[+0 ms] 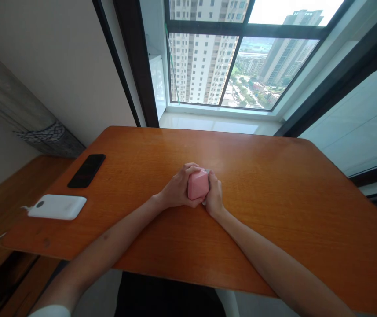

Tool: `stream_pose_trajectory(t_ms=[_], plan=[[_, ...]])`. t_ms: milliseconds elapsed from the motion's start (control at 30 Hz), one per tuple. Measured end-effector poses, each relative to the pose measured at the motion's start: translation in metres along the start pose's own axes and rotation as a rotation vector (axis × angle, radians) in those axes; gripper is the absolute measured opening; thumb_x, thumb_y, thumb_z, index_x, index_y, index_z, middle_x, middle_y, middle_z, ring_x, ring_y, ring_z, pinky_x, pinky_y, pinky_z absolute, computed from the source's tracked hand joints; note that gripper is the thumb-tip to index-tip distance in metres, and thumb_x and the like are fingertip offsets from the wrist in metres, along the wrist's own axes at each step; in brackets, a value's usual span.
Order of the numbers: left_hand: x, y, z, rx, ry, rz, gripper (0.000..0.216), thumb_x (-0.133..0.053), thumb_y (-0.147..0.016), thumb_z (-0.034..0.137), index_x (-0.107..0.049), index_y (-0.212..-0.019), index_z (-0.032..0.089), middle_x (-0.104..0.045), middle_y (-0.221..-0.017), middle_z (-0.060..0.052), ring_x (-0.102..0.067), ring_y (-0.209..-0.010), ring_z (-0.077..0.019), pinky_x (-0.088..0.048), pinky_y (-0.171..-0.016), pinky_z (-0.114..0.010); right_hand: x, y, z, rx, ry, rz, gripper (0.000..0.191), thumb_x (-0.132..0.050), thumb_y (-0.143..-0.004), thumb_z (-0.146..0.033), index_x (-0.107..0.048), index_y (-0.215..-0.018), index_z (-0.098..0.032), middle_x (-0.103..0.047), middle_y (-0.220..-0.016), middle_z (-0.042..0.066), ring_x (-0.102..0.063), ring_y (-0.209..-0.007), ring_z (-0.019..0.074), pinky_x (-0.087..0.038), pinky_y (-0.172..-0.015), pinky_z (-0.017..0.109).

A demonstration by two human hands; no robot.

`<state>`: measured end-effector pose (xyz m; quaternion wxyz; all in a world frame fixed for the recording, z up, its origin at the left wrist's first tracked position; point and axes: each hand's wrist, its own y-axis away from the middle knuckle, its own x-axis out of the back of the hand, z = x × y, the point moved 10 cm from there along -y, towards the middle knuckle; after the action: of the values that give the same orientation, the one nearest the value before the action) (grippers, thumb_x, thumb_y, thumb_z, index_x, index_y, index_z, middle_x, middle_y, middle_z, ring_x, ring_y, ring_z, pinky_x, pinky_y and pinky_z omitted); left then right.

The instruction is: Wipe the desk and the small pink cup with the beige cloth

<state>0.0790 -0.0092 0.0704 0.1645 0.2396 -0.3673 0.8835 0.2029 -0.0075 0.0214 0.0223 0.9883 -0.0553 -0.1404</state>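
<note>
Left hand (177, 188) and right hand (214, 193): both grips pressed around pink box (198, 185), mid tabletop (274, 198); phone (86, 170) far left of box.

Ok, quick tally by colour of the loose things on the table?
Pink: 1, the small box held between left hand and right hand
Black: 1, the phone
White: 1, the power bank
Total: 3, all on the wooden table

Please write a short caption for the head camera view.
Both hands, left and right, clasp a small pink box on an orange wooden table.
</note>
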Motion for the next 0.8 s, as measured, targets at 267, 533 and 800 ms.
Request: stream_pose_trajectory(t_ms=[267,533,800], plan=[[-0.004,0.005,-0.013,0.307,0.277,-0.037,0.070,-0.071,-0.091,0.063,-0.048,-0.145,0.025,-0.068,-0.132,-0.010,-0.070,-0.105,-0.0259,-0.059,-0.095,-0.040,-0.001,0.005,0.010,-0.081,0.078,-0.019,0.074,-0.054,-0.084,-0.095,-0.058,-0.065,-0.024,-0.046,-0.047,-0.004,-0.036,-0.038,0.0122,-0.022,-0.033,0.027],[-0.013,0.008,-0.020,0.473,0.450,-0.124,0.063,-0.068,-0.096,0.066,-0.053,-0.140,0.025,-0.072,-0.117,-0.005,-0.070,-0.102,-0.0246,-0.058,-0.091,-0.036,-0.006,0.005,0.002,0.061,0.124,-0.107,0.077,-0.052,-0.090,-0.093,-0.057,-0.061,-0.022,-0.050,-0.054,-0.001,-0.041,-0.050,0.0122,-0.032,-0.047,0.027],[-0.003,0.004,-0.015,0.120,0.221,-0.138,0.100,-0.066,-0.095,0.082,-0.030,-0.169,0.026,-0.045,-0.171,-0.020,-0.057,-0.151,-0.0382,-0.050,-0.125,-0.054,0.005,0.002,0.001,0.015,0.055,0.057,0.068,-0.060,-0.087,-0.087,-0.062,-0.067,-0.022,-0.058,-0.060,-0.002,-0.047,-0.056,0.0142,-0.039,-0.053,0.029]])
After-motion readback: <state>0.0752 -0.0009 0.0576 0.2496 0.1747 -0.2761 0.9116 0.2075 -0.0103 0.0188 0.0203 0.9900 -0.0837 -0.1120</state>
